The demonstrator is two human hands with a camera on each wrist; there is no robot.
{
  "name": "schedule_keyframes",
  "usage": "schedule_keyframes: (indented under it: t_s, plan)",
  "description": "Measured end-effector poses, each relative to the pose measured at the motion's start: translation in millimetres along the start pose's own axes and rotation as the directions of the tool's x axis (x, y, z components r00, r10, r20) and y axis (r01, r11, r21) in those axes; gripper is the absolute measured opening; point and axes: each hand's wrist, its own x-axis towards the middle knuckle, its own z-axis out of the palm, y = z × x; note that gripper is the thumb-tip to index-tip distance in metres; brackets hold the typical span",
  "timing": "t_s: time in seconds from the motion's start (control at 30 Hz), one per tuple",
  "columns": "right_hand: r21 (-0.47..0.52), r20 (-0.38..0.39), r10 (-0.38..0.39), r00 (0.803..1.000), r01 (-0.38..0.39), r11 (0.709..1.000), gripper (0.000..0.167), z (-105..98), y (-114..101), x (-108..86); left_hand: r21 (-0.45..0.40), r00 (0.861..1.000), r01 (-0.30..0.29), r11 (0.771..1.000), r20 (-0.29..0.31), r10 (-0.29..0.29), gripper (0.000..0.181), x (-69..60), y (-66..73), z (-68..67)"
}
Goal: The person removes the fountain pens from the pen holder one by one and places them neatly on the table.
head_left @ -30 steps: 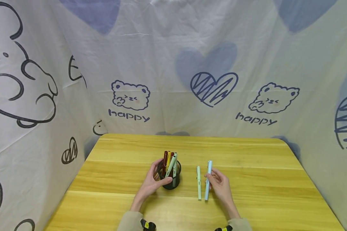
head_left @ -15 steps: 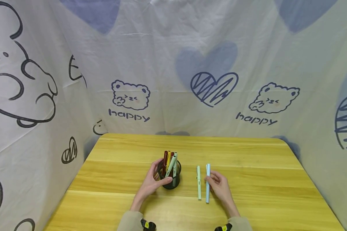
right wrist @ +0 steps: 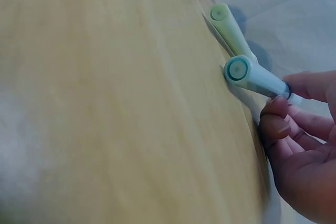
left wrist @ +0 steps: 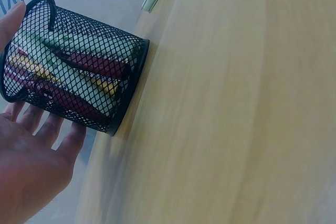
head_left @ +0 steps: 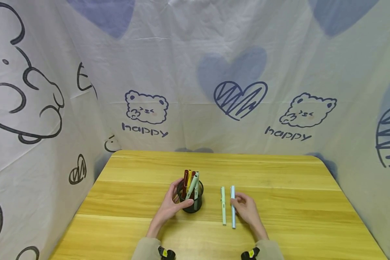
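Note:
A black mesh pen holder (head_left: 198, 207) stands upright on the table, with dark red pens (head_left: 186, 177), a yellow pen (head_left: 190, 177) and pale green pens (head_left: 192, 186) leaning inside. My left hand (head_left: 169, 207) curves round its left side, thumb across the front and fingers behind, also visible in the left wrist view. To the right, my right hand (head_left: 248, 210) pinches a light blue pen (head_left: 233, 218) near its middle between thumb and fingers. Just left of that, roughly parallel and a small gap apart, a pale green pen (head_left: 224, 213) lies on the table.
The wooden table (head_left: 295, 202) has a yellowish striped grain and rounded far corners. A white curtain (head_left: 188, 72) with blue hearts and bear drawings hangs behind it and along both sides.
The light blue pen has come down and slightly left, turning more parallel to the pale green pen, with my right hand still on it. My left hand and the pen holder have stayed put.

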Motion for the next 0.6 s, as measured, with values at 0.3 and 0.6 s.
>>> schedule_keyframes:
  t_s: [0.3,0.6]
  plan:
    - [-0.144,0.029,-0.046,0.999,0.049,0.988,0.026,0.7,-1.8,0.4,0.009,1.000,-0.003,1.000,0.007,0.003,0.089,0.0,0.2,-0.4]
    - [-0.184,0.033,-0.042,0.999,0.048,0.982,0.026,1.4,-4.3,0.1,0.003,1.000,0.008,1.000,0.007,-0.008,0.088,-0.1,0.2,0.3]
